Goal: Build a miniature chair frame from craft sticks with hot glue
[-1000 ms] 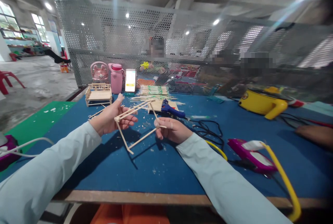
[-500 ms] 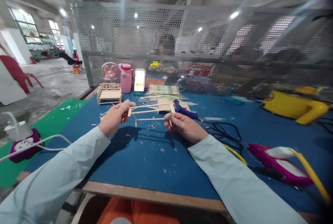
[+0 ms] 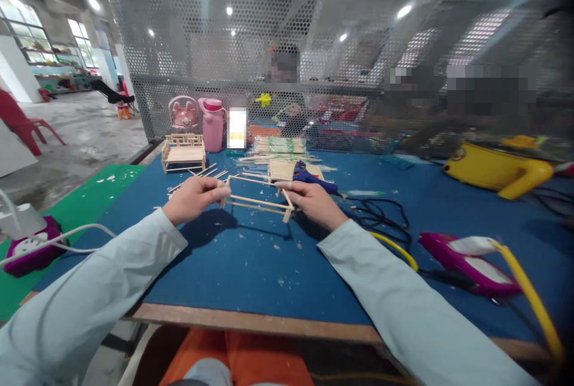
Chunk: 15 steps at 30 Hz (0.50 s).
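Observation:
Between my two hands hangs a small frame of thin wooden sticks (image 3: 258, 201), lifted above the blue table and casting a shadow on it. My left hand (image 3: 194, 198) pinches its left end between thumb and fingers. At the opposite end, my right hand (image 3: 311, 199) is closed on the frame's right side. Just behind the right hand lies a blue glue gun (image 3: 314, 177), near a light wooden board (image 3: 281, 171). Loose wooden sticks (image 3: 210, 172) are scattered behind my left hand. A finished-looking miniature wooden bed or bench (image 3: 185, 153) stands farther back on the left.
A pink bottle (image 3: 212, 126), a lit phone (image 3: 237, 129) and bundled sticks (image 3: 278, 145) stand along the perforated metal screen (image 3: 215, 45). On the right are a yellow pan (image 3: 493, 165), black cables (image 3: 385, 218) and a purple power strip (image 3: 469, 263). A person sits beyond the screen.
The stick frame has been tilted, so its rectangular opening now faces up more. My right hand has shifted its hold slightly up and back; the view has dipped a little.

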Tool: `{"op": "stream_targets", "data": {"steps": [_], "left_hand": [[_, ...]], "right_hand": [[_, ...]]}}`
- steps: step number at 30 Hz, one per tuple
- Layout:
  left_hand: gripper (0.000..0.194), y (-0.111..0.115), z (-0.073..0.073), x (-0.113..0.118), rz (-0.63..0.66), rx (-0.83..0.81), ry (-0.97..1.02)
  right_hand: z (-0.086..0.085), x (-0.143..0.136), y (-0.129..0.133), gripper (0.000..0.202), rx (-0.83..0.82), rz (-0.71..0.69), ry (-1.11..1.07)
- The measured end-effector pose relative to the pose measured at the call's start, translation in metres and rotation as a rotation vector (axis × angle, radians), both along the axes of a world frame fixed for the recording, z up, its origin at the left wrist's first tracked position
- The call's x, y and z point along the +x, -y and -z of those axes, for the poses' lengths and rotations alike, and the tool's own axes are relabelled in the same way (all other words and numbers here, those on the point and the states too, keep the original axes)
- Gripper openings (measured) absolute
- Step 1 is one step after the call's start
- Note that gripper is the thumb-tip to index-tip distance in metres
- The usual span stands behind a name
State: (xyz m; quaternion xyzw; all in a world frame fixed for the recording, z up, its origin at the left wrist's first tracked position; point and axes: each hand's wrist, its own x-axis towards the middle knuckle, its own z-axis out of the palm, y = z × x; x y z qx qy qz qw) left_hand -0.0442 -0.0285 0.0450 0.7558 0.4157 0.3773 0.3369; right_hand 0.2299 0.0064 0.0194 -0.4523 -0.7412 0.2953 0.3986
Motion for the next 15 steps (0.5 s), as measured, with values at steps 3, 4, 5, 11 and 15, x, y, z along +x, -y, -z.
{"op": "stream_targets", "data": {"steps": [3, 4, 5, 11, 15], "left_hand": [[0.023, -0.002, 0.009, -0.003, -0.019, 0.024, -0.109], [0.022, -0.002, 0.012, -0.004, -0.024, 0.018, -0.140], [0.020, -0.003, 0.015, -0.004, -0.020, 0.006, -0.173], [0.030, -0.003, 0.025, -0.004, -0.046, -0.025, -0.238], [0.049, -0.003, 0.026, -0.004, -0.033, -0.131, -0.185]], "right_hand": [[0.004, -0.009, -0.005, 0.024, 0.159, 0.031, 0.184], [0.006, -0.012, -0.006, 0.026, 0.188, 0.033, 0.234], [0.007, -0.013, -0.006, 0.031, 0.203, 0.031, 0.279], [0.007, -0.003, 0.005, 0.059, 0.127, 0.118, 0.298], [0.000, 0.005, 0.020, 0.064, -0.154, -0.039, 0.079]]}}
